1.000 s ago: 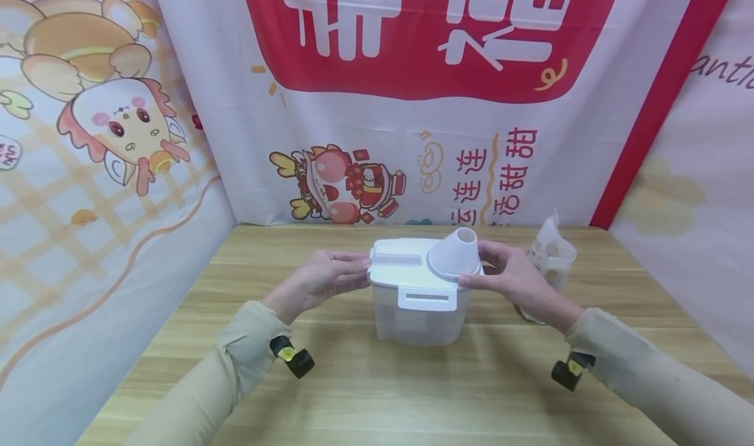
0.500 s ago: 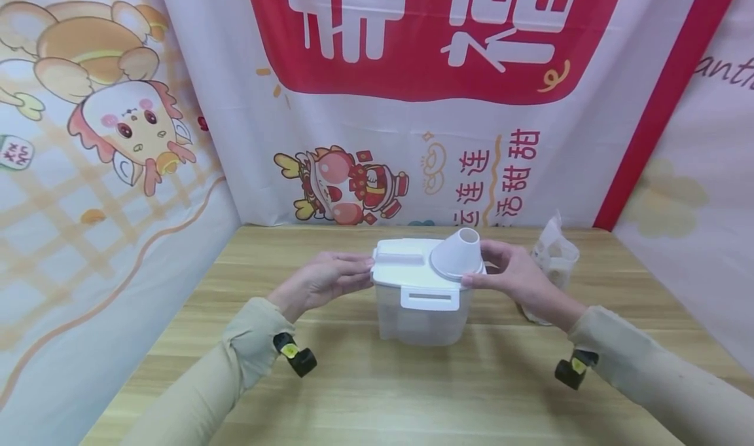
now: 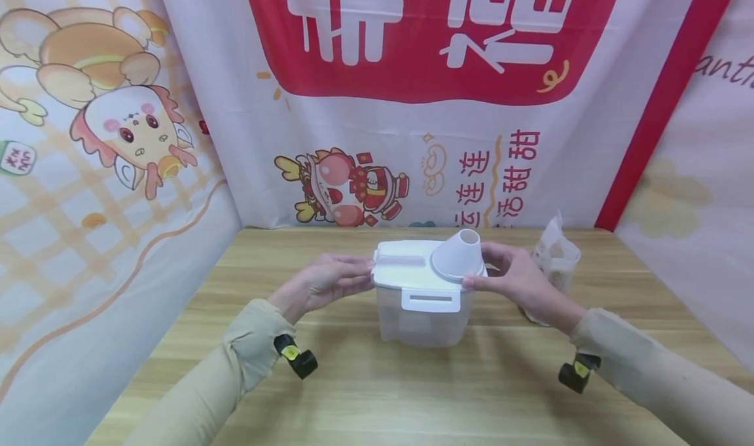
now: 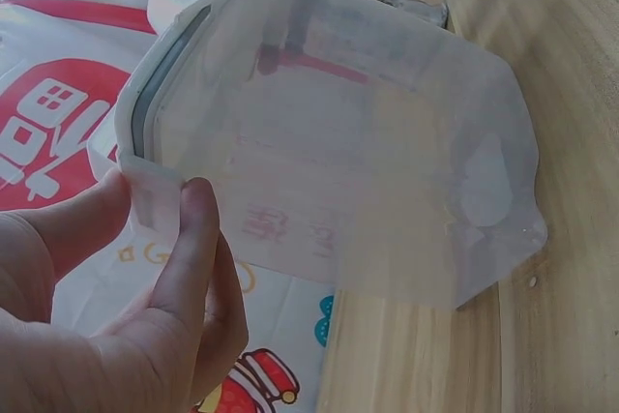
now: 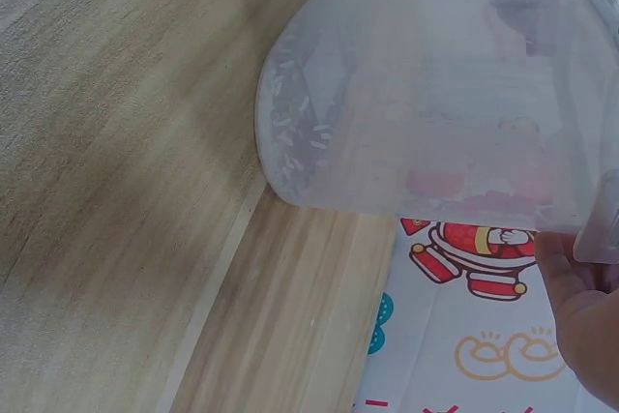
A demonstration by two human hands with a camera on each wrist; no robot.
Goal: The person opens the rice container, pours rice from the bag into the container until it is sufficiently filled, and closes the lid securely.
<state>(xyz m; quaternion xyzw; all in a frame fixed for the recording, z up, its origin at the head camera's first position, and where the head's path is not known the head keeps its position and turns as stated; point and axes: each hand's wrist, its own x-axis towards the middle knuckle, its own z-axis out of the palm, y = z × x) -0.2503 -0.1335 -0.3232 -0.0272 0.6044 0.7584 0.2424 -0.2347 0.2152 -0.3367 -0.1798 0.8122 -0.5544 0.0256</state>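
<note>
Left hand (image 3: 321, 282): at the left end of the lid; the left wrist view shows thumb and forefinger (image 4: 189, 239) pinching the lid's rim tab, the other fingers hidden behind them
Container (image 3: 421, 318): translucent plastic box standing upright on the wooden table (image 3: 365, 393), between the two hands, a few rice grains clinging inside its base
Lid (image 3: 406, 276): white, seated on the container with its front latch facing the person; held at both ends
Funnel (image 3: 458, 256): white cone resting wide end down on the right part of the lid, loose as far as can be judged
Right hand (image 3: 518, 279): fingers curled round the lid's right edge beside the funnel base; fingertips (image 3: 468, 280) touching the rim
Bag (image 3: 554, 262): clear pouch upright just behind the right hand
Risk, lid: uneven pull from either end could tilt the lid and jam it
Risk, funnel: a tilt would likely slide the funnel off
Risk, bag: the right wrist drawing back could knock it over
</note>
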